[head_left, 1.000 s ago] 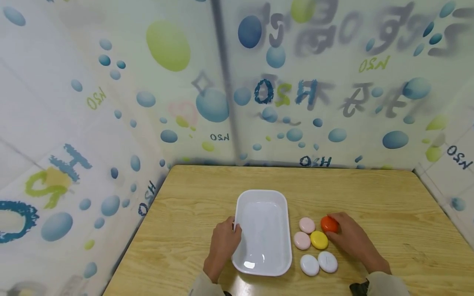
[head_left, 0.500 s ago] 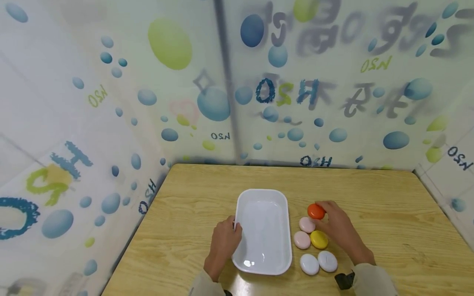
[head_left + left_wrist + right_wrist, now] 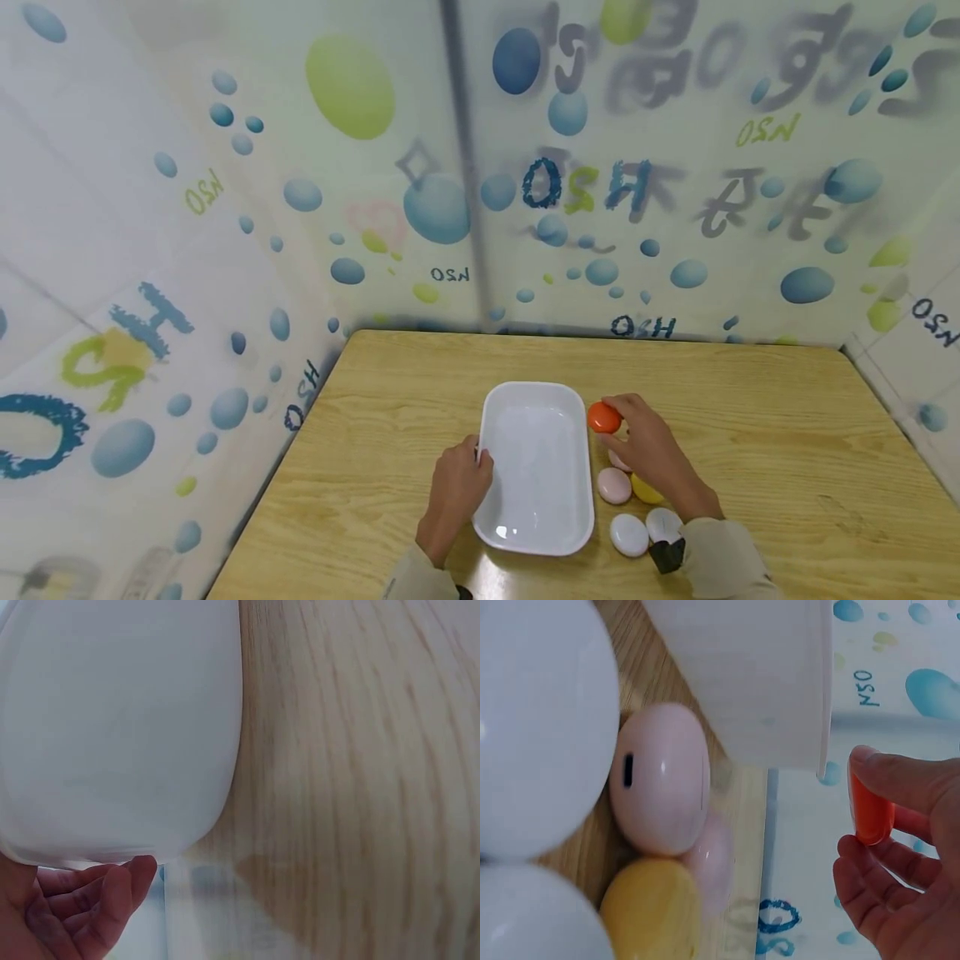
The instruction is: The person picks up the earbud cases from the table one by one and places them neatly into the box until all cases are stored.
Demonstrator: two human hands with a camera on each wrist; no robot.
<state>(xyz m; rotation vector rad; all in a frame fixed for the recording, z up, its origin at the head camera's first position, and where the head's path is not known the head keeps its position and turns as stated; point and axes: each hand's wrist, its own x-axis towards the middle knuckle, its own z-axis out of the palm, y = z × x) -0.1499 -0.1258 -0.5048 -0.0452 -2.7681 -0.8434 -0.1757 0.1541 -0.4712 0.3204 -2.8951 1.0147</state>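
My left hand (image 3: 459, 479) grips the left rim of a deep white rectangular tray (image 3: 535, 467). The left wrist view shows the tray's outer wall (image 3: 127, 735) with curled fingers (image 3: 112, 900) at its edge. Between thumb and fingers, my right hand (image 3: 652, 446) pinches a glossy orange-red, round, flattened disc (image 3: 604, 417) beside the tray's upper right rim. In the right wrist view this disc (image 3: 871, 806) is held edge-on, apart from the tray wall. Below that hand lie a pink disc (image 3: 614, 486), another pink one partly covered, and a yellow one (image 3: 647, 490) partly hidden.
Two white discs (image 3: 629, 535) lie nearer the front, the right one partly covered by the right wrist. One pink disc (image 3: 662, 780) shows a dark slot in its side. The wooden table (image 3: 405, 392) meets a patterned wall (image 3: 525, 250) behind.
My right hand has carried the orange-red disc up and left from beside the yellow disc to the tray's right rim. The left hand stays on the tray.
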